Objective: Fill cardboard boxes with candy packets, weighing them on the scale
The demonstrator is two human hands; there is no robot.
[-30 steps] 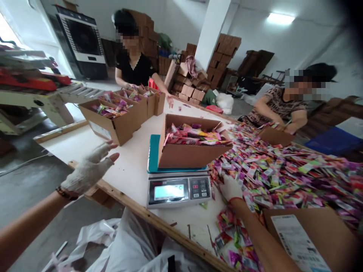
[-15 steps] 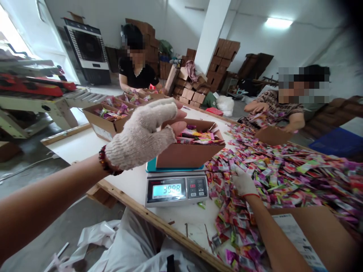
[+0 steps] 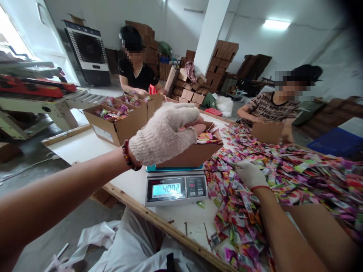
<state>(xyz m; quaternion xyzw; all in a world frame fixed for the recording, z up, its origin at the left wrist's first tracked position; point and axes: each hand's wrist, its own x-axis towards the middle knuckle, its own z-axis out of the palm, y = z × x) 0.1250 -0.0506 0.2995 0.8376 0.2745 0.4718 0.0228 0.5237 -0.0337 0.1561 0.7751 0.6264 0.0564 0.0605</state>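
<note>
My left hand (image 3: 167, 132), in a white knitted glove with bare fingertips, is over the cardboard box (image 3: 187, 155) on the scale. Its fingers are stretched out and the thumb is apart; whether they touch the small colourful packets (image 3: 208, 138) in the box is unclear. The box rests on the teal pan of the digital scale (image 3: 176, 190), whose lit display shows a number starting with 40. My right hand (image 3: 252, 175), gloved too, lies on the loose pile of packets (image 3: 286, 173) to the right of the scale. Its fingertips are hidden, so its grip does not show.
Filled cardboard boxes (image 3: 113, 126) stand at the table's left. A person (image 3: 137, 75) works behind them; another person (image 3: 275, 107) at the right holds a box (image 3: 266, 132). Another carton (image 3: 320, 230) lies by my right forearm. A wooden rim (image 3: 159, 223) edges the table.
My left hand has moved right, further over the box. My right hand has shifted slightly right on the pile. The display has risen from about 3998 to above 4000.
</note>
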